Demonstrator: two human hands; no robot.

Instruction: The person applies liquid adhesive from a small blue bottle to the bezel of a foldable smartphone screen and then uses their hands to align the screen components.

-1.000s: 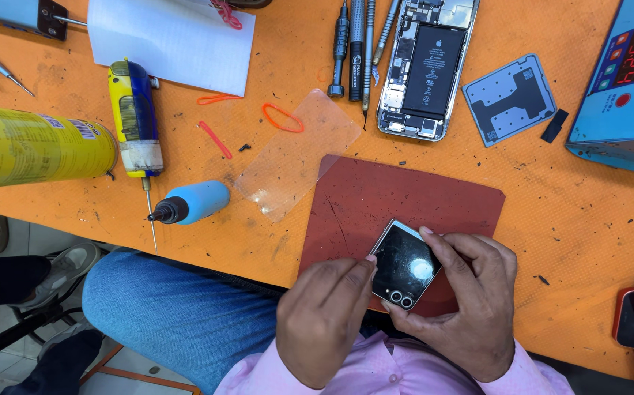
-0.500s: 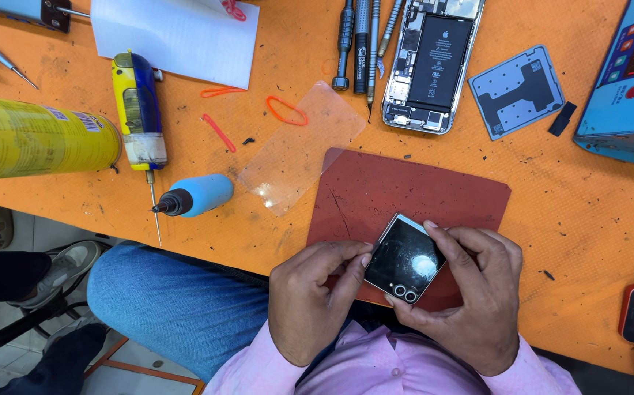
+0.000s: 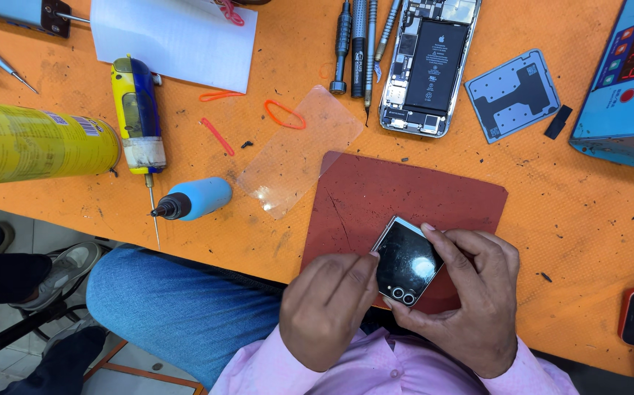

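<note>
On the orange bench (image 3: 595, 219) lie a yellow spray can (image 3: 35, 143), a blue-capped bottle (image 3: 194, 199), a clear film sheet (image 3: 299, 150), an opened phone (image 3: 430, 66) and what may be screwdrivers (image 3: 357, 47).

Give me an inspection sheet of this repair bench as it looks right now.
Surface: orange table with a red mat at the near edge.
Job's things: small black phone, two camera lenses showing, held over the mat.
Clutter: opened phone, grey backplate, screwdrivers, clear film, yellow can, blue bottle, white paper, blue meter.
Grips: left hand and right hand both hold the phone's edges.
Cables: nothing seen.
Surroundings: blue-jeaned leg, shoes on floor below.
</note>
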